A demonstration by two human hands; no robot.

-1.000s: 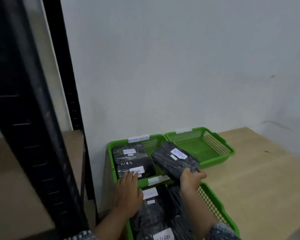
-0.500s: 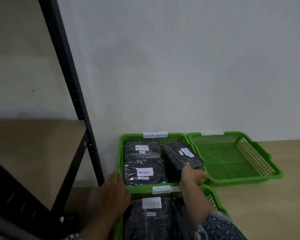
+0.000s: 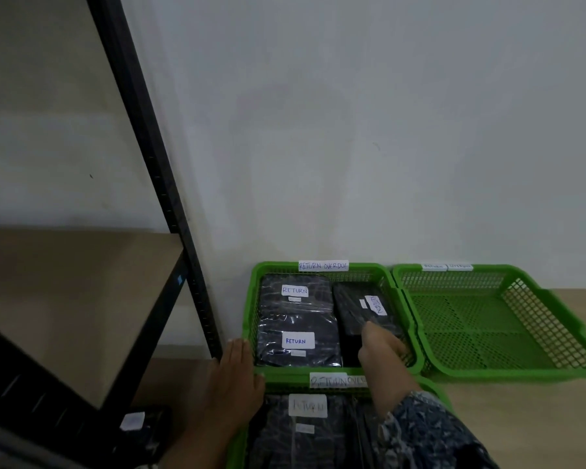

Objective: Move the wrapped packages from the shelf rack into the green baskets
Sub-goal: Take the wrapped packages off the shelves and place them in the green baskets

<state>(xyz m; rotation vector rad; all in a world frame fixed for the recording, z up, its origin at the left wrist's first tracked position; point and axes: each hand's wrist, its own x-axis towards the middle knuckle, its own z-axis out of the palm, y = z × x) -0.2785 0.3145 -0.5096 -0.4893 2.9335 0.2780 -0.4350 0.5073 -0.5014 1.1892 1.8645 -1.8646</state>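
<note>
R hand (image 3: 383, 345) reaches into the far basket (image 3: 250, 319). Its fingers (image 3: 369, 330) are on the near end of a pkg (image 3: 359, 308). The thumb lies on top, the other fingers go down at the pkg's right side & are hidden, so I cannot tell if they grip or only touch. This pkg lies flat in the right half of the far basket and runs away from the fingertips toward the wall (image 3: 352, 130). Its white label (image 3: 375, 305) is turned sideways, just beyond the fingers. Left of these fingers, in the same basket, lie two more pkgs (image 3: 298, 319), touching each other, each w/ a label "RETURN". L hand (image 3: 236, 377) is open: fingers straight & together, palm down, tips touching the near-left corner of the far basket. Under both wrists is the near basket (image 3: 234, 448) w/ dark pkgs (image 3: 285, 441) inside. Right of the R fingers stands the side basket (image 3: 481, 319), touching the far basket, on the worktop (image 3: 521, 428). Left of the L fingers rises the rack post (image 3: 142, 147) w/ a shelf (image 3: 75, 299). Lower, near the L wrist, a dark rack pkg (image 3: 146, 431) w/ a white label lies under the shelf.
</note>
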